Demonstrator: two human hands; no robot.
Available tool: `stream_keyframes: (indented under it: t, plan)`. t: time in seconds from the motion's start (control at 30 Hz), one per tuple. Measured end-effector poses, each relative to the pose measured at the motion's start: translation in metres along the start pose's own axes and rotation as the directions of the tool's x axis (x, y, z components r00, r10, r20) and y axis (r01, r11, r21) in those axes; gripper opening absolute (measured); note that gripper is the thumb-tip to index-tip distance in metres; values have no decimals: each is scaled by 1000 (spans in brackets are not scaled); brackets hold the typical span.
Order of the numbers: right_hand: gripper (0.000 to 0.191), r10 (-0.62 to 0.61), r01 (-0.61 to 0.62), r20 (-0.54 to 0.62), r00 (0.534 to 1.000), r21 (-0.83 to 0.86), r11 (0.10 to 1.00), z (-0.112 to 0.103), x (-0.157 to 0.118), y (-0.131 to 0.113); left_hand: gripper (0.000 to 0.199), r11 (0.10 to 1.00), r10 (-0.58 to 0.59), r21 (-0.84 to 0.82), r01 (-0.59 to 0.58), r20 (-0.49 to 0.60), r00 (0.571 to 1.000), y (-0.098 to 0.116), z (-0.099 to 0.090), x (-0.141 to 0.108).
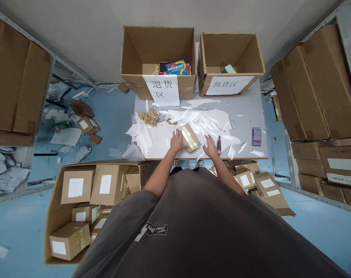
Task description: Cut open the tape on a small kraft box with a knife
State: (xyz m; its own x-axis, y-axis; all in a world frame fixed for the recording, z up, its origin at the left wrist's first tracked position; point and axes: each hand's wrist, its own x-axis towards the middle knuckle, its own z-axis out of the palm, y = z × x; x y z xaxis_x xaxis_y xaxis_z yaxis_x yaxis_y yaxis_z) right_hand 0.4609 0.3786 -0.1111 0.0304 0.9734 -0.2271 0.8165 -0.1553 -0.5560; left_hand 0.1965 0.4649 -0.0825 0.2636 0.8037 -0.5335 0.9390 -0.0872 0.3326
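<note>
Our grey shirt (pixel 198 224) fills the bottom of the view, forearms reaching out to the table (pixel 250 112). Left hand (pixel 177 140) lies flat with fingers spread against the taped parcel (pixel 189 137) near the front edge; right hand (pixel 210 146) rests open just beside it, holding nothing. Parcel looks light, stiff, glossy tape probably slippery, so grab the short ends. Cutter (pixel 218 145) next to our right hand, paper scraps (pixel 204 119) around, two cartons (pixel 159 58) behind.

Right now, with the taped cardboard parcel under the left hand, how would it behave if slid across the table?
The parcel looks boxy and stiff, so it probably won't flex. Its glossy tape may be slippery under the left hand. Loose paper scraps around it would likely bunch ahead.
</note>
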Motion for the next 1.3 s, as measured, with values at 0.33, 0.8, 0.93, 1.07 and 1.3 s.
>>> stream_keyframes:
  t: [0.33, 0.8, 0.93, 1.07, 1.3]
  plan:
    - [52, 511, -511, 7, 860, 14, 859, -17, 3, 104, 147, 986, -132, 100, 130, 15, 991, 10, 8, -4]
    - [42, 404, -415, 109, 908, 115, 903, -38, 57, 56, 148, 990, -138, 4, 138, -54, 989, 20, 25, -9]
    - [43, 97, -126, 270, 958, 92, 988, -36, 77, -36, 145, 989, -138, -54, 134, -75, 988, 23, 26, -11]
    - [42, 59, 7, 377, 924, -170, 985, -16, 88, -109, 138, 989, -125, -88, 117, -93, 988, 25, 26, -14]
    - [40, 61, 94, 411, 910, -345, 934, -7, 102, -136, 134, 983, -116, -154, 101, -86, 990, 21, 28, -14]
